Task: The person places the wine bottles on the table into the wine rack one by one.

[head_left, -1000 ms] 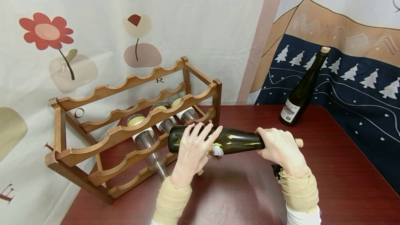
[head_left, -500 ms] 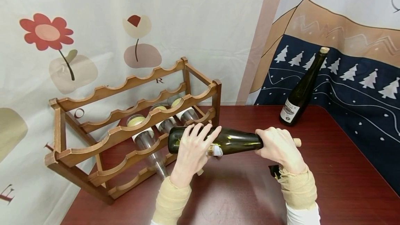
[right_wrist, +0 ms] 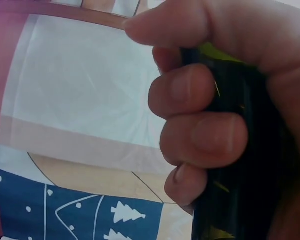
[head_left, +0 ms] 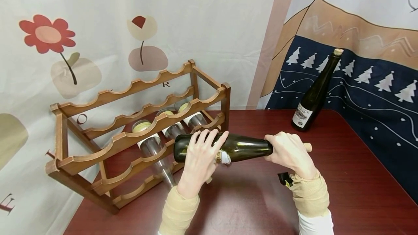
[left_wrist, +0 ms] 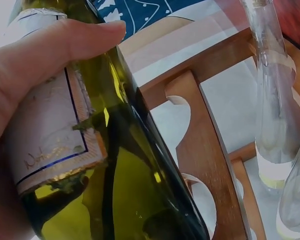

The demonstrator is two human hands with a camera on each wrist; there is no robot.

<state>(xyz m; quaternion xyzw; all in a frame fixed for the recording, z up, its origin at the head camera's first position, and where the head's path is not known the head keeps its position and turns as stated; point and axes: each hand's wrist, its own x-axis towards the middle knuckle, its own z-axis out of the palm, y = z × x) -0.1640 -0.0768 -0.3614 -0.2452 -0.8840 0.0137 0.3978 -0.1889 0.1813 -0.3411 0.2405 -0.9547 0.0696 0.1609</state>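
A dark green wine bottle [head_left: 248,148] lies nearly level in the air above the table, its corked neck pointing right. My left hand [head_left: 203,155] grips its body near the base; in the left wrist view the thumb [left_wrist: 90,37] lies across the glass by a torn, pale label [left_wrist: 55,135]. The right hand [head_left: 289,152] is wrapped round the neck, with the cork [head_left: 307,147] sticking out past it. Curled fingers [right_wrist: 205,140] show round the dark glass in the right wrist view. Just left of the bottle's base stands a wooden wine rack [head_left: 137,144].
Several clear bottles [head_left: 151,149] lie in the rack's lower level. Another corked green bottle [head_left: 313,97] stands upright at the back right of the red-brown table [head_left: 254,198]. A small black object [head_left: 285,179] is beside the right wrist. Printed cloth [head_left: 212,21] hangs behind.
Both hands and the bottle have shifted very slightly left and the right hand a little up. More of the small black object by the right wrist shows. Both grips look the same.
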